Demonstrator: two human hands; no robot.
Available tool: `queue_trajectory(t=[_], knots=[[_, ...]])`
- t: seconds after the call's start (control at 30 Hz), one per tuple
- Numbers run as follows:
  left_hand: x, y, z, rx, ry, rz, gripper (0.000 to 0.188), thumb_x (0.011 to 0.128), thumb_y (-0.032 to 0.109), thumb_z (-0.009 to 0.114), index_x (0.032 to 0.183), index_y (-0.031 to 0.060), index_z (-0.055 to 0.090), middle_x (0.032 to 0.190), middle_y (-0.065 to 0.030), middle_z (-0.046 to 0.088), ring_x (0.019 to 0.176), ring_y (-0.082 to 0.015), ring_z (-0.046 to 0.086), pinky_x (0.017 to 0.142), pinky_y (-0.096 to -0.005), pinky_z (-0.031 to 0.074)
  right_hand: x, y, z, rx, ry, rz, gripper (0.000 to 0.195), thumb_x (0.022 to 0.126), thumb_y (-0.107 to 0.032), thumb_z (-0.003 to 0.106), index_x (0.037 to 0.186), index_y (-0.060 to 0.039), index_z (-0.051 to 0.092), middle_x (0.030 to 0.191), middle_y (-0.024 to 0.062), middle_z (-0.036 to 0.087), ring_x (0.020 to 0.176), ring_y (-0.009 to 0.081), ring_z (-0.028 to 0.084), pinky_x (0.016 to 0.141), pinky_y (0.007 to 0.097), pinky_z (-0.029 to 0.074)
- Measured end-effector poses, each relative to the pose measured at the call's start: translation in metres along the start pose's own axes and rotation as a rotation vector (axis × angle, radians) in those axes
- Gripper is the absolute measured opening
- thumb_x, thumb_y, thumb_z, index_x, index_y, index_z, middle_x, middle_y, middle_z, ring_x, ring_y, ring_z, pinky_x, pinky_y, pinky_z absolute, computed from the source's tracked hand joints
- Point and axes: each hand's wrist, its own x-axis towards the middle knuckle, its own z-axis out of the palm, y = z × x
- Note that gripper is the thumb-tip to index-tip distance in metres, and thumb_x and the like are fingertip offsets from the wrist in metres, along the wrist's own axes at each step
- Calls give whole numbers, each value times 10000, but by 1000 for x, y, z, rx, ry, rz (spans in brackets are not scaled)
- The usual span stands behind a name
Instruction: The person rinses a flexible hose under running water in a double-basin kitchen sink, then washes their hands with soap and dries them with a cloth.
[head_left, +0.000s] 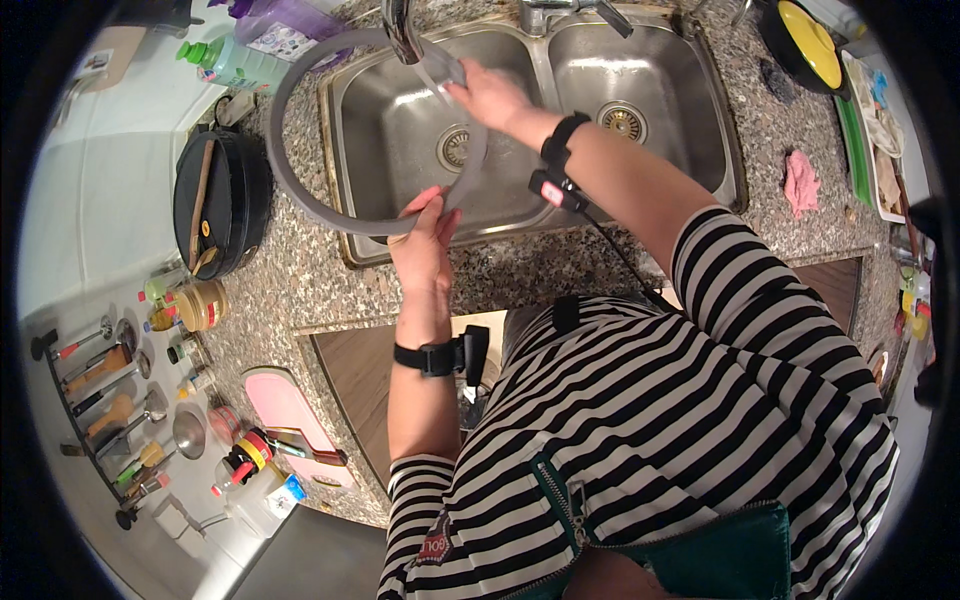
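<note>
My left hand (427, 244) grips the near edge of a large grey ring (283, 161), which looks like a rubber or silicone seal. The ring is tilted over the left basin (390, 180) of a double steel sink and reaches past its left rim. Water runs from the faucet (403, 37) near the ring's far right side. There my right hand (491, 94) is at the ring, slightly blurred; whether its fingers are closed around it is not clear.
A black pan with a lid (225, 202) stands left of the sink, near a green-capped bottle (240, 64). A pink cloth (801, 184) lies on the granite counter at right, before a dish tray (874, 135). A pink cutting board (281, 405) lies at lower left.
</note>
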Motion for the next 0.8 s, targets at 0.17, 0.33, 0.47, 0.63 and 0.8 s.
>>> queue_trajectory(t=[0.17, 0.33, 0.47, 0.63, 0.8], knots=[[7, 30, -20, 54, -44, -6, 245, 885, 127, 590, 1084, -16, 574, 982, -175, 651, 780, -240, 667, 685, -302, 571, 6, -9, -2, 0, 39, 40, 411, 900, -364, 500, 1015, 26, 440, 841, 265, 618, 840, 421, 596, 737, 501, 457], [1, 12, -2, -120, -31, 102, 518, 879, 215, 628, 1301, 30, 394, 1243, -152, 519, 1105, -233, 539, 899, -374, 468, -12, -24, 29, 171, 146, 255, 414, 903, -342, 497, 1023, 49, 427, 864, 285, 608, 854, 452, 582, 750, 506, 453], [11, -15, 18, -112, 29, 162, 356, 903, 132, 574, 1220, -1, 482, 1164, -149, 551, 969, -245, 610, 813, -335, 525, -45, -35, 57, 359, 70, 323, 438, 874, -328, 534, 1037, 59, 411, 869, 291, 605, 866, 462, 582, 777, 492, 458], [10, -17, 4, -97, 51, 83, 257, 900, 71, 542, 1119, -63, 535, 1124, -158, 569, 905, -244, 625, 781, -347, 548, -41, -20, 37, 110, 64, 159, 428, 867, -385, 564, 985, 21, 500, 793, 210, 626, 765, 366, 630, 696, 450, 482], [8, -14, -2, -47, 29, 91, 249, 897, 70, 542, 1105, -68, 543, 1096, -165, 582, 935, -265, 624, 785, -347, 550, -14, -22, 18, 29, -44, 106, 477, 886, -475, 484, 891, -15, 609, 796, 175, 636, 805, 350, 619, 717, 443, 470]])
